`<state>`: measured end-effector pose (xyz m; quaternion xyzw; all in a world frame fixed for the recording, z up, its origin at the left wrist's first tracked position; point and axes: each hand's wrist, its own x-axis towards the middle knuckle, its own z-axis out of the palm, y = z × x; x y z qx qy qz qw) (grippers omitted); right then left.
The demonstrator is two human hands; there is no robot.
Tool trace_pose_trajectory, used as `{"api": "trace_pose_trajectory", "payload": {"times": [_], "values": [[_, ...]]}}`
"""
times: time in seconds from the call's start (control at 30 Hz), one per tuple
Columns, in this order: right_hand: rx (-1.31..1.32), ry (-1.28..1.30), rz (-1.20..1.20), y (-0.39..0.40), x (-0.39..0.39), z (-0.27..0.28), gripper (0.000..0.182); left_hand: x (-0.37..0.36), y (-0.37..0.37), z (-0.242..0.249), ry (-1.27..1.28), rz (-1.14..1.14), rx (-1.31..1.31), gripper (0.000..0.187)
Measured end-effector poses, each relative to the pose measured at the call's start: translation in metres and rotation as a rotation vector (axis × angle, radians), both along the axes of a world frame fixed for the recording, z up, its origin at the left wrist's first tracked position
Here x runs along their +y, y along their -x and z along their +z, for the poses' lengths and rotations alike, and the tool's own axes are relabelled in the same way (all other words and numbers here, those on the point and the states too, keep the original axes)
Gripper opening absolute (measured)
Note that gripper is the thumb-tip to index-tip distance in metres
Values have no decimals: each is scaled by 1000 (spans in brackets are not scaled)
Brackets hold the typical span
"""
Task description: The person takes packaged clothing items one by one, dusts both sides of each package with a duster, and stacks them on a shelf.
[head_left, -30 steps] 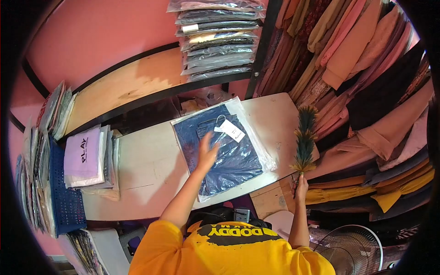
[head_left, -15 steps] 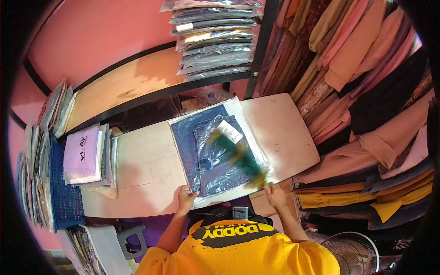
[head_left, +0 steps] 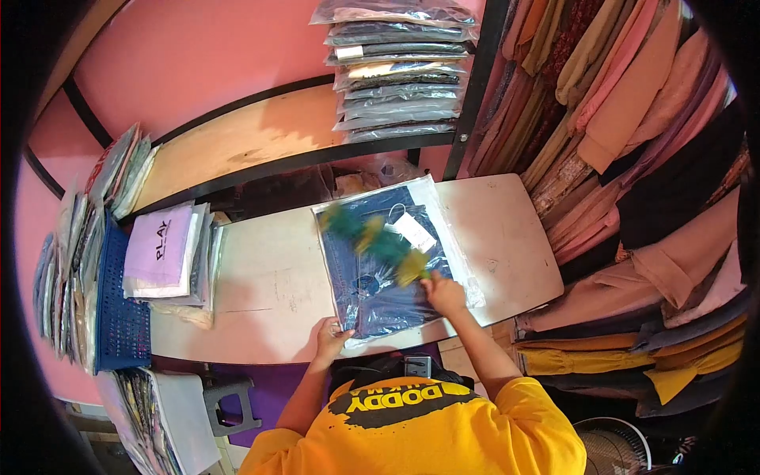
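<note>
A clear plastic bag with folded blue jeans inside lies on the white table, a white tag showing near its upper right. My left hand pinches the lower left corner of that bag at the table's front edge. In my right hand is the handle end of a green and yellow duster, blurred by motion. The duster reaches across the upper part of the bag; whether it touches the plastic is hard to tell.
Bagged garments are piled on the table's left, beside a blue basket. More bagged clothes are stacked on the shelf behind. Hanging clothes crowd the right side. A fan stands at lower right, a grey stool at lower left.
My right hand has moved up and left, sweeping the duster from the bag's right side towards its upper left. My left hand stays at the bag's corner. The whole view has shifted slightly.
</note>
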<state>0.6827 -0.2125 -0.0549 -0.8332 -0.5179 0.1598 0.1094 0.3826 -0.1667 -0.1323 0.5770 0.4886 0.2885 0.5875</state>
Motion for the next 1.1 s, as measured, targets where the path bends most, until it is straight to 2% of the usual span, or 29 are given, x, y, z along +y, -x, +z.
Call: {"api": "trace_pose_trajectory", "payload": {"times": [0.07, 0.1, 0.13, 0.2, 0.23, 0.33, 0.4, 0.43, 0.47, 0.5, 0.53, 0.6, 0.63, 0.67, 0.7, 0.73, 0.8, 0.83, 0.87, 0.9, 0.93, 0.97, 1.03, 1.1], "values": [[-22, -37, -335, -30, -13, -13, 46, 2, -1, -3, 37, 16, -25, 42], [49, -128, -483, -45, -28, -6, 47, 2, -1, -4, 78, 34, -53, 43], [66, -108, -642, -69, -44, -22, 46, 2, -1, -4, 79, 36, -56, 43], [-75, -124, -726, -90, -77, -20, 44, 3, -2, -2, 58, 59, -34, 46], [9, -76, -766, -95, -89, -10, 44, 5, 0, -11, 62, 59, -39, 46], [-72, -105, -712, -102, -112, -24, 43, 11, -7, -15, 10, 3, 99, 50], [-23, -94, -786, -94, -111, -24, 48, 12, -19, 8, 3, 165, 388, 46], [-338, -268, -705, -87, -107, -19, 51, 16, -24, 37, 108, 55, 337, 43], [-649, -440, -609, -80, -100, -13, 55, 15, -28, 37, 102, 56, 335, 43], [-506, -572, -588, -70, -88, -5, 58, 14, -33, 36, 80, 108, 413, 42], [-502, -581, -586, -66, -80, -11, 58, 13, -33, 33, 58, 162, 493, 41], [2, -677, -358, -58, -57, -30, 58, 20, -27, -3, 8, 139, 479, 44], [7, -692, -349, -52, -47, -35, 58, 25, -25, -25, 16, 124, 376, 35], [115, -535, -416, -44, -38, -38, 58, 30, -24, -33, 21, 109, 272, 26], [221, -368, -475, -36, -38, -44, 59, 20, -31, 21, 248, 72, 165, 33], [222, -386, -460, -34, -32, -52, 59, 23, -32, 29, 231, 85, 157, 33], [723, -371, -624, -31, -18, -57, 47, 37, -30, 41, 293, 84, 61, 54], [724, -382, -606, -34, -11, -53, 47, 46, -26, 48, 349, 30, 79, 66], [1116, -229, -540, -38, -10, -48, 41, 56, -21, 55, 337, 41, 71, 66], [1495, -50, -456, -37, -10, -36, 36, 62, -15, 72, 348, -87, -33, 66], [1494, -48, -442, -32, -11, -24, 36, 66, -9, 93, 358, -217, -133, 67], [1484, -114, -361, -21, -6, -9, 33, 71, 3, 123, 361, -244, -232, 69], [1533, -237, -259, -6, -2, 24, 36, 81, 13, 158, 297, -225, -157, 68], [1581, -255, -249, 13, 0, 65, 36, 80, 27, 191, 229, -221, -94, 64]]}}
